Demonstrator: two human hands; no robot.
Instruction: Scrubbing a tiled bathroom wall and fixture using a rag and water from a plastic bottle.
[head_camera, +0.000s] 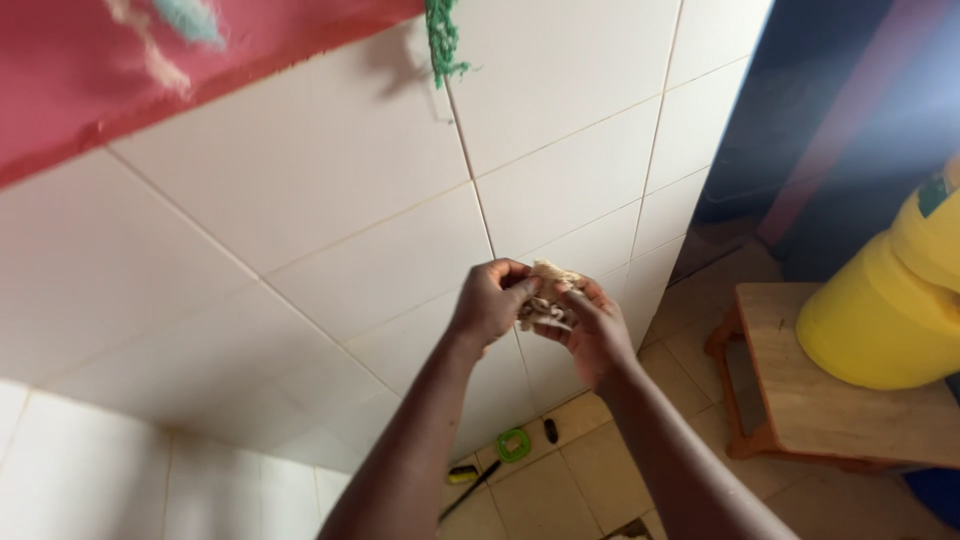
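A pale, beige, fibrous wad of crumpled material (548, 295) is held up in front of a wall of large white glazed tiles (330, 200), between both hands. The left hand (488, 300) is seen with its fingers (520, 290) curled and closed on the left edge of the wad, the knuckles turned toward the camera. The right hand (592, 330) is placed just beside it, palm partly upward, with its fingers closed against the right and lower side of the wad, so that the wad is pinched from both sides. The two hands are nearly touching, and strands of the material are seen between them.

A red cloth (120, 70) with a blurred pale and teal mark is hung across the upper left of the wall, and a short green frayed cord (440, 40) is seen dangling at its right end.

Well below the hands, on the beige tiled floor (560, 490), a small green ring-shaped object (514, 445), a small dark oblong object (550, 431), and a thin dark tool with a yellow end (465, 480) are laid near the foot of the wall.

To the right, a low wooden stool with reddish-brown legs (810, 390) is stood on the floor, and a large yellow plastic container (895, 300) is rested on its top. Behind it, a dark blue surface (830, 110) is seen, too blurred to be identified.
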